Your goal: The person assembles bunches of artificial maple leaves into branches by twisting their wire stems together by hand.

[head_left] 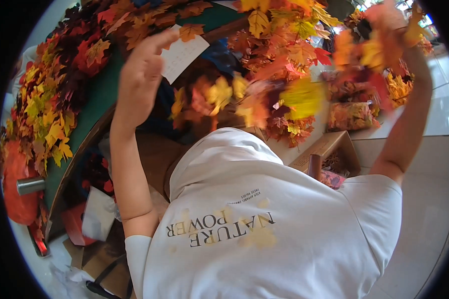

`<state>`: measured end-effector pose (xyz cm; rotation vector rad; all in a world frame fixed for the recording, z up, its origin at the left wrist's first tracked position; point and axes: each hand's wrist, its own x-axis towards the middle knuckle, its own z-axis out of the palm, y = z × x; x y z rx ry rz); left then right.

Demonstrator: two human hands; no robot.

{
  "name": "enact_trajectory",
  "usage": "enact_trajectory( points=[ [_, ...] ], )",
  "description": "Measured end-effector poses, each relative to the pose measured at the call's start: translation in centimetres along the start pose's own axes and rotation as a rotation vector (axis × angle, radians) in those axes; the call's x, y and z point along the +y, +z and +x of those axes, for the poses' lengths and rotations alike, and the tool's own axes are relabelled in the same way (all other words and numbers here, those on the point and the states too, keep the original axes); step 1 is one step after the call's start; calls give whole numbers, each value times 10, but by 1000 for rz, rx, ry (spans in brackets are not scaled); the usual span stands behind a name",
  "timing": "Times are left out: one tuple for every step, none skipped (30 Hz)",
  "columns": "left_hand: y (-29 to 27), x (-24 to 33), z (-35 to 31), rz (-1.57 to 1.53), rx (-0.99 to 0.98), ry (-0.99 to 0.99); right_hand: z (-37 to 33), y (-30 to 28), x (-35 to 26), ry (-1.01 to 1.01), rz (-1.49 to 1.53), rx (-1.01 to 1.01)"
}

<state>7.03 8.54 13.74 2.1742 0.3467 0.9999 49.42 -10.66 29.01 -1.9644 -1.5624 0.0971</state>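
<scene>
My left hand (140, 74) is raised at the upper left, index finger stretched toward an orange artificial maple leaf (190, 32). Its thumb sits apart from that finger, and I see nothing between them. Beside the fingertips lies a white card (186, 56) with handwriting. High at the upper right, my right hand (386, 20) is smeared by motion and closed on a maple-leaf garland (371, 52) in red, orange and yellow. More blurred leaves (254, 102) hang in the middle, above my white shirt; whether they join that garland I cannot tell.
Heaped leaf garlands (47, 107) cover the green tabletop (92, 107), whose curved edge runs along my left. To the right stand an open cardboard box (327, 152) and clear bags of leaves (351, 115) on pale floor tiles. A metal cylinder (30, 186) lies at far left.
</scene>
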Motion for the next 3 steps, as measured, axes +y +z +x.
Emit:
enact_trajectory(
  points=[
    [10,-12,-1,249,-45,-51,29,-111,87,385,-293,-322],
    [18,-33,-9,414,-65,-65,34,-125,86,375,-286,-333],
    [22,-49,-20,583,-75,-80,30,-139,68,256,-509,-216]
  ],
)
